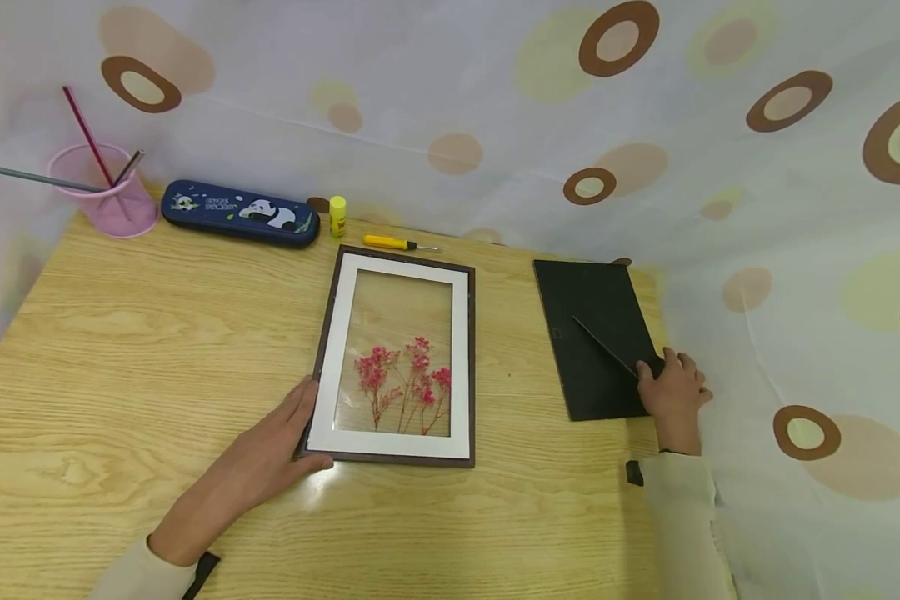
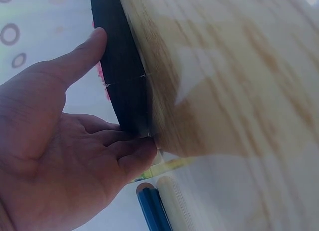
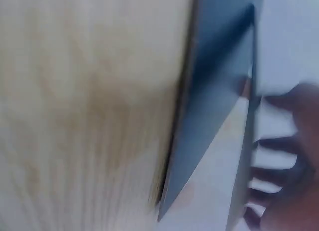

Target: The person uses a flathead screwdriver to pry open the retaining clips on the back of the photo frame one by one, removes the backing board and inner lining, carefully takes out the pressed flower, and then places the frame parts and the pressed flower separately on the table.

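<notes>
A picture frame [image 1: 471,375] with a dark border, a white mat and pressed pink flowers [image 1: 417,375] lies face up on the table. My left hand [image 1: 266,450] rests at its near left corner, fingers along the left side and thumb by the bottom edge. In the left wrist view the thumb touches the frame's dark side [image 2: 122,57]. Farther right lies a black backing board [image 1: 585,375] with a thin stand leg [image 1: 603,346] tilted up from it. My right hand [image 1: 673,396] pinches this leg, seen as a raised panel [image 3: 246,151] in the blurred right wrist view.
Along the back of the table stand a pink mesh cup [image 1: 123,212] with several sticks, a blue panda pencil case [image 1: 232,215], and a yellow glue stick [image 1: 337,217]. A yellow screwdriver [image 1: 390,242] lies behind the frame. Patterned cloth [image 1: 450,108] hangs behind and at right.
</notes>
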A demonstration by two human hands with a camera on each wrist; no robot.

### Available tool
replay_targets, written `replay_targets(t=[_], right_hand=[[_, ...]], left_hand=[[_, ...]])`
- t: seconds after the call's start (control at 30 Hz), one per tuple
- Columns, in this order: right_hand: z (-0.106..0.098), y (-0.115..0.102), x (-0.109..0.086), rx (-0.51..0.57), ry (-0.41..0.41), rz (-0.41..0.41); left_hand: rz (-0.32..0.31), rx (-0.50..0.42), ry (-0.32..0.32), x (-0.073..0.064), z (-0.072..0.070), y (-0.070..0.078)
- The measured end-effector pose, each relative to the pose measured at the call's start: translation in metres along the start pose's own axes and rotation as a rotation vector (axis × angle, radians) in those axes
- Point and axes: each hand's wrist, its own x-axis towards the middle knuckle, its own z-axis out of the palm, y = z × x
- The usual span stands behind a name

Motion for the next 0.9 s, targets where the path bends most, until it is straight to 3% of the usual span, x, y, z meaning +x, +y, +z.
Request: replay_targets(t=[0.1, 0.2, 0.63, 0.9], right_hand=[[0.011, -0.012, -0.004, -0.05, 0.043, -0.114], [0.021, -0.021, -0.007, -0.098, -0.001, -0.166], [0.021, -0.02, -0.001, -0.106, -0.101, -0.099], [0.02, -0.015, 0.002, -0.094, -0.114, -0.076]], left_hand=[[0.0, 0.004, -0.001, -0.001, 0.0, 0.0], [0.0, 0.001, 0.0, -0.001, 0.001, -0.001], [-0.005, -0.009, 0.009, -0.002, 0.001, -0.003], [0.006, -0.024, 0.019, -0.002, 0.0, -0.001]])
